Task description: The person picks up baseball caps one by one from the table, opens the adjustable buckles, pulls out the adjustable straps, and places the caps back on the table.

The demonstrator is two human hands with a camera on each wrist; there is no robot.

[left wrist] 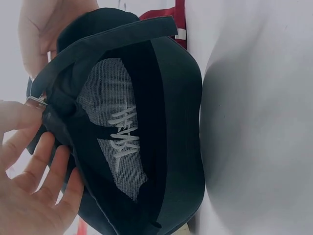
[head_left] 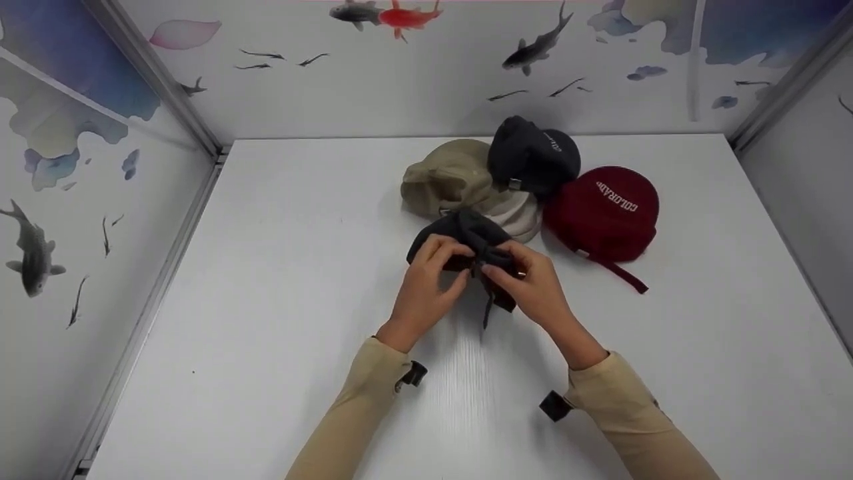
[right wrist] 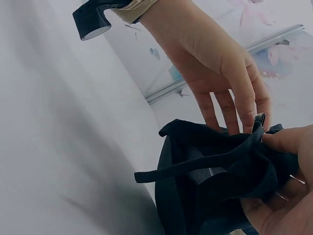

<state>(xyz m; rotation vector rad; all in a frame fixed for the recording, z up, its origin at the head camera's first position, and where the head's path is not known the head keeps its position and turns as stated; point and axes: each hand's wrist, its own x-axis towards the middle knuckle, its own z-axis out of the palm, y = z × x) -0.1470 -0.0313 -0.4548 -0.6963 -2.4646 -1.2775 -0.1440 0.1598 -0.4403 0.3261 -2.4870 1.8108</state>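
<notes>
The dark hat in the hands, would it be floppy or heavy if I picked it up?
The dark hat would probably flop and fold, because its cloth is already bunched and creased. It might feel light, since it looks like a hollow shell with thin mesh lining inside. Its strap could swing about, as one end is loose.

The held cap (head_left: 474, 230) is dark, the table (head_left: 280, 280) white.

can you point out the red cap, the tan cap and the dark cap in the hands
Rounded dark red cloth cap (head_left: 603, 217), head view, on its crown.
Rounded tan cloth cap (head_left: 465, 162), head view, on its crown.
Rounded dark cloth cap (left wrist: 105, 95), left wrist view, on the mesh inside its crown.
</notes>
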